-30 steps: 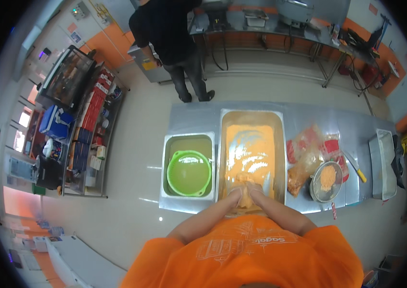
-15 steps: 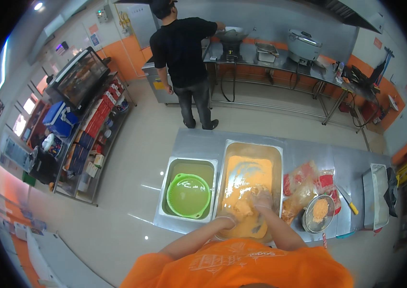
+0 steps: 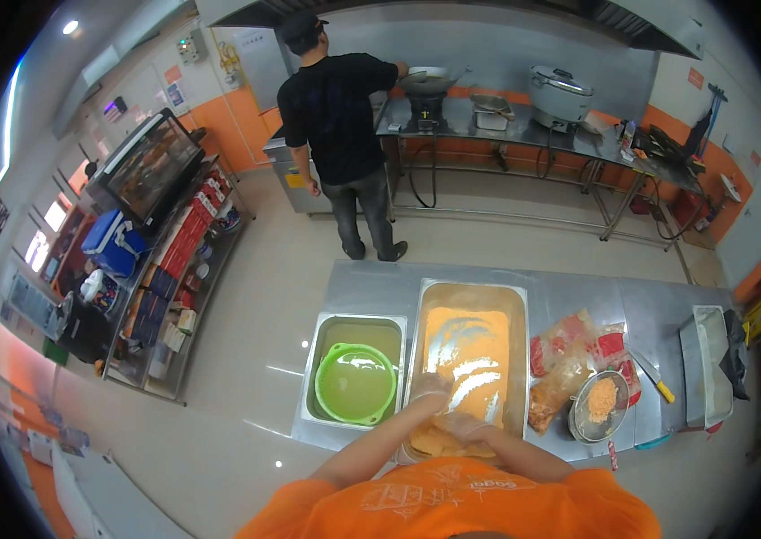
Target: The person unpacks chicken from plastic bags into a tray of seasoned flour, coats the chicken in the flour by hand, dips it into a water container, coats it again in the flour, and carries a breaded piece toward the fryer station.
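Note:
A deep rectangular metal pan point(image 3: 519, 359) holds orange breading powder point(image 3: 470, 328), with streaks of bare metal showing through it. Inside its left side is my left hand point(image 3: 432, 390), in a clear glove, fingers loosely extended over the powder. My right hand point(image 3: 465, 428), gloved too, lies lower down with its fingers spread at the powder heaped along the near end point(image 3: 439, 441). Blur and the gloves hide fine finger detail; no separate item shows in either hand. Left of the pan, a green plastic basket point(image 3: 356, 384) sits in a smaller metal pan point(image 3: 310, 364) of cloudy liquid.
Right of the pan lie red-and-clear plastic bags point(image 3: 569, 346), a sieve point(image 3: 600, 407) with orange crumbs, a yellow-handled knife point(image 3: 653, 375) and a long metal tray point(image 3: 706, 368). Beyond the table, a person in black point(image 3: 336, 117) stands at a wok point(image 3: 428, 81).
Both hands have drawn nearer to me, my left moving up along the pan's left side. Powder has been swept toward the near end, baring more metal. The view has tilted slightly upward.

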`<state>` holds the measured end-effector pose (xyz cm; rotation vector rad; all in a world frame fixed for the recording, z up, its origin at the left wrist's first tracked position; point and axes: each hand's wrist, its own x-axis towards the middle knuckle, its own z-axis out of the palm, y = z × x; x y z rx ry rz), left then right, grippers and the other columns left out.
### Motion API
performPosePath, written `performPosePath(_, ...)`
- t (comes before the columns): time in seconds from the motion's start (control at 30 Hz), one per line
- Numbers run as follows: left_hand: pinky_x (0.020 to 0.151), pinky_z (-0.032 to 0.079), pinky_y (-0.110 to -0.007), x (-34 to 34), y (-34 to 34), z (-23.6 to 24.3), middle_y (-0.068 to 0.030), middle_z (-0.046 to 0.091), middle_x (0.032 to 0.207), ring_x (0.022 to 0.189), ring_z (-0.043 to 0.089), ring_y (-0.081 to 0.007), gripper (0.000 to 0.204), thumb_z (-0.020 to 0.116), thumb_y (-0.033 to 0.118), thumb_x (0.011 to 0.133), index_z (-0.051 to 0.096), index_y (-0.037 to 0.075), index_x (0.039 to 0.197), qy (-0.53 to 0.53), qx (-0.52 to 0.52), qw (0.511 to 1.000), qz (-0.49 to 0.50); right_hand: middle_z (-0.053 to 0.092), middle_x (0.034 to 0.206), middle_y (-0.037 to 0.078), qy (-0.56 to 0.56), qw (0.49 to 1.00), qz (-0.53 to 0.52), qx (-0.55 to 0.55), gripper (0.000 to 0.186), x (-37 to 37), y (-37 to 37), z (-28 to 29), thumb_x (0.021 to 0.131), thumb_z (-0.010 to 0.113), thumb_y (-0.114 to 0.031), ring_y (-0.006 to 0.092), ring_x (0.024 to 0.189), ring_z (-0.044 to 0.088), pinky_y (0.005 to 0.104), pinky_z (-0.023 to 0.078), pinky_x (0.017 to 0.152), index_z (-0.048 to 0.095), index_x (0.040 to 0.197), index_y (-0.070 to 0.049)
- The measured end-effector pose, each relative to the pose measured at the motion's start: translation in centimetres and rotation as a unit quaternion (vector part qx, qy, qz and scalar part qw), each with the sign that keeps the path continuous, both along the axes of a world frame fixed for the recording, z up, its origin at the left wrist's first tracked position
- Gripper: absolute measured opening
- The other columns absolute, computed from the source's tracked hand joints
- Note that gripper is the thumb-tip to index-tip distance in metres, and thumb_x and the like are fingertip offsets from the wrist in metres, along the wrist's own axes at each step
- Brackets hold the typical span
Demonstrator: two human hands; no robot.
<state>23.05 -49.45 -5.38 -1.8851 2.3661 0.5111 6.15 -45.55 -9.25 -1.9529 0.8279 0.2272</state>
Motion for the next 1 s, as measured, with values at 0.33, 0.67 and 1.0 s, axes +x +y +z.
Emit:
performPosePath(0.33,0.082,0.054,-0.044,-1.5,2.8,-9.7,-0.0158,0.071,0.112,0.102,0.068,-0.0309,0.029,0.053,0.024,0.094,0.076,0.01,0.105,-0.07,0.286,0.949,-0.109,0.072,0.106,0.013,0.297,0.932,0.053,-0.201,0.029,-3.7,-1.5,-3.0,0.084,0.065,-0.025,0.0285,0.102,0.07,0.0402,0.056,0.084,0.075,0.104,-0.007)
performPosePath(0.67,0.073,0.054,-0.04,-3.4,8.0,-10.9,-0.017,0.071,0.098,0.087,0.067,-0.0274,0.021,0.058,0.017,0.089,0.073,0.003,0.089,0.417,0.304,0.799,0.309,0.069,0.112,0.022,-0.073,0.878,-0.427,0.204,0.043,0.5,4.5,-5.8,0.094,0.056,-0.035,0.0346,0.102,0.066,0.0435,0.053,0.082,0.063,0.119,0.0)
performPosePath(1.0,0.08,0.053,-0.044,-1.3,7.6,-9.0,-0.0223,0.07,0.1,0.089,0.067,-0.0353,0.031,0.048,0.022,0.096,0.067,-0.001,0.105,0.367,0.17,0.882,0.24,0.067,0.11,0.026,-0.019,0.843,-0.517,0.149,0.056,1.0,-0.4,-3.1,0.095,0.057,-0.041,0.035,0.094,0.07,0.042,0.055,0.076,0.058,0.123,0.007)
